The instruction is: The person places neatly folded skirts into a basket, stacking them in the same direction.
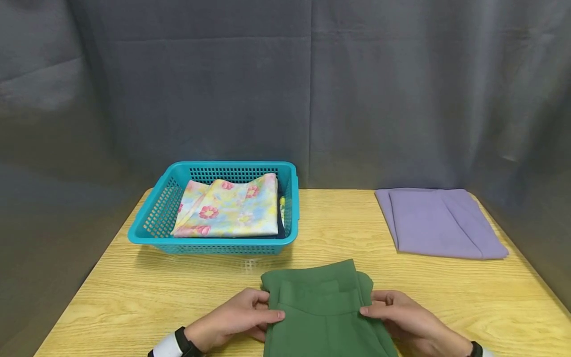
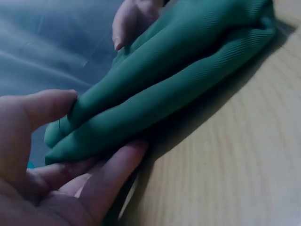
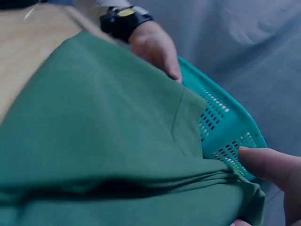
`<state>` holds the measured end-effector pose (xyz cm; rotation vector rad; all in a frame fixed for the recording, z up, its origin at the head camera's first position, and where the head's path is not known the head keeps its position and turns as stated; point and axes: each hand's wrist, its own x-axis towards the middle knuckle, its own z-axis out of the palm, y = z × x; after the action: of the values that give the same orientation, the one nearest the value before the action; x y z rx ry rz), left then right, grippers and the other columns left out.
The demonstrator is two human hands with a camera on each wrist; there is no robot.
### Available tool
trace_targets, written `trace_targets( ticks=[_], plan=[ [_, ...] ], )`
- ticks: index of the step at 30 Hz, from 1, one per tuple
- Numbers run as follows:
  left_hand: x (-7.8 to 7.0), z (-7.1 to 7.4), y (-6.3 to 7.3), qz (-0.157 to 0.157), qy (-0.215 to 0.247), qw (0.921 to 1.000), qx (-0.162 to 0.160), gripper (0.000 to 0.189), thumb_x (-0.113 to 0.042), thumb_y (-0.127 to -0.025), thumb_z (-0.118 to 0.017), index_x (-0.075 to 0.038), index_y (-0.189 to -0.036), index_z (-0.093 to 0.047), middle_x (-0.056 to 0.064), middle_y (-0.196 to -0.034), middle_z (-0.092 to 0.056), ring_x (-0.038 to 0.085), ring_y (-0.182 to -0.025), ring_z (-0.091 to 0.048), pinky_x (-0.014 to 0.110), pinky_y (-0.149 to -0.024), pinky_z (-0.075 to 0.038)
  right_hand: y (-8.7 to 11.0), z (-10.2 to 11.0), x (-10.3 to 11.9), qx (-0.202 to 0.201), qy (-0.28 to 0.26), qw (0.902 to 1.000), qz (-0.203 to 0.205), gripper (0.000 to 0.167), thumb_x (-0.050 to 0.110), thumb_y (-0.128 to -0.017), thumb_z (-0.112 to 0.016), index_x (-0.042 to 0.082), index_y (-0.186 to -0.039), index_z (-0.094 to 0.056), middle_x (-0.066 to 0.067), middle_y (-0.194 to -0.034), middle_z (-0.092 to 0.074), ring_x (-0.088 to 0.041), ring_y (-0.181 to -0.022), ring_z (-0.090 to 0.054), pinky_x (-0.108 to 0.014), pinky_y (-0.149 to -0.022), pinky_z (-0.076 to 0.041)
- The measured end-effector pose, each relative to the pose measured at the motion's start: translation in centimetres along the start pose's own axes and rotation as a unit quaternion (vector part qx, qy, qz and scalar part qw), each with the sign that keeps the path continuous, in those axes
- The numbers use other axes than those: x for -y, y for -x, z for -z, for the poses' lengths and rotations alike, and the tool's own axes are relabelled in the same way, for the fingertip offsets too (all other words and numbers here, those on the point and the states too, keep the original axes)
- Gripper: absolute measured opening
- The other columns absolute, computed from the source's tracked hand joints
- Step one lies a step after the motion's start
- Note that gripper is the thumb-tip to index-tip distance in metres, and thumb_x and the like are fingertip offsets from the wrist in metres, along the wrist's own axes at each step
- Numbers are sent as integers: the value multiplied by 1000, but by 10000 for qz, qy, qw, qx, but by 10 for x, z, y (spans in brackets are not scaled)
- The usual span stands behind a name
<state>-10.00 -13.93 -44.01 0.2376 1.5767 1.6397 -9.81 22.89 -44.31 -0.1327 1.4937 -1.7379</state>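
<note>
A folded green garment (image 1: 327, 312) with a seamed waistband lies at the front of the table, running out of the head view's bottom edge. At its left edge my left hand (image 1: 243, 315) grips the folded layers, thumb on top and fingers underneath. The left wrist view shows two thick rolls of the green garment (image 2: 155, 84) between that thumb and the fingers. My right hand (image 1: 403, 317) pinches the opposite edge, its thumb over the cloth by the waistband. In the right wrist view, the right thumb (image 3: 265, 162) shows beside the stacked folds, while most of the fingers are hidden.
Behind and to the left stands a teal plastic basket (image 1: 292, 198) holding a folded floral cloth (image 1: 232, 210) and darker fabric. A folded lavender cloth (image 1: 439, 223) lies at the back right of the wooden table (image 1: 339, 223). Grey curtain (image 1: 285, 99) hangs around the table.
</note>
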Motion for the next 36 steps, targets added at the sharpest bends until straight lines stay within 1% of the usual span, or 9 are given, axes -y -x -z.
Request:
trace_targets(
  ticks=[3,7,12,17,19,24,27,31,36],
  plan=[
    [2,-4,2,-176,-24,9994,-288,45,-20,-95,-67,4,-131,-56,20,-112,-73,27,-100,-73,43,-82,-61,-2,-5,-1,-389,507,9978,173,47,16,-97,-62,-8,-136,-50,-8,-118,-71,-17,-107,-68,-32,-91,-57],
    [6,-10,4,-315,32,9971,-689,47,-14,-91,-70,5,-131,-54,20,-107,-74,29,-98,-73,43,-80,-61,-2,-12,-3,-1099,1170,9865,335,47,17,-91,-70,-4,-130,-54,-8,-114,-73,-15,-100,-69,-31,-83,-58],
    [11,-12,4,-424,124,9941,-986,52,-10,-88,-73,6,-133,-53,21,-106,-74,31,-95,-74,43,-78,-62,0,-13,-8,-1420,1150,9818,521,56,15,-89,-72,-4,-135,-47,-12,-110,-75,-21,-92,-74,-40,-77,-61],
    [13,-9,4,-486,91,9919,-1173,55,-9,-87,-73,7,-135,-51,21,-104,-75,30,-91,-75,42,-75,-62,-1,-10,-11,-1362,1006,9844,473,74,14,-90,-71,-13,-146,-32,-9,-104,-77,-18,-91,-74,-36,-78,-61],
    [13,-8,5,-507,91,9912,-1219,55,-9,-87,-73,7,-135,-52,21,-104,-75,30,-90,-75,42,-74,-62,0,-10,-11,-1270,682,9888,398,77,13,-90,-71,-14,-148,-28,-8,-108,-76,-17,-94,-74,-35,-82,-60],
    [5,-7,9,-626,147,9907,-1200,53,-9,-87,-74,4,-134,-54,20,-106,-75,30,-90,-75,44,-75,-62,3,-12,-7,-1127,-8,9930,360,62,9,-90,-70,-6,-143,-41,-8,-113,-75,-21,-97,-73,-39,-85,-60],
    [-3,-8,14,-744,161,9904,-1154,53,-9,-87,-73,2,-136,-54,20,-106,-75,30,-90,-75,45,-75,-62,7,-14,0,-1079,30,9930,484,55,7,-91,-68,-1,-140,-46,-6,-114,-75,-21,-98,-73,-39,-85,-60],
    [-18,-12,23,-935,52,9888,-1161,54,-9,-87,-74,0,-136,-54,19,-106,-75,29,-88,-75,45,-73,-62,14,-18,12,-1075,143,9919,662,54,6,-91,-67,1,-140,-46,-5,-114,-74,-22,-100,-73,-39,-86,-60],
    [-36,-16,33,-1129,-254,9858,-1217,58,-10,-87,-75,-2,-139,-51,17,-109,-75,23,-89,-75,39,-71,-62,21,-22,29,-1004,176,9910,864,48,4,-92,-65,7,-137,-49,-5,-113,-75,-24,-99,-73,-41,-85,-60]
  ],
)
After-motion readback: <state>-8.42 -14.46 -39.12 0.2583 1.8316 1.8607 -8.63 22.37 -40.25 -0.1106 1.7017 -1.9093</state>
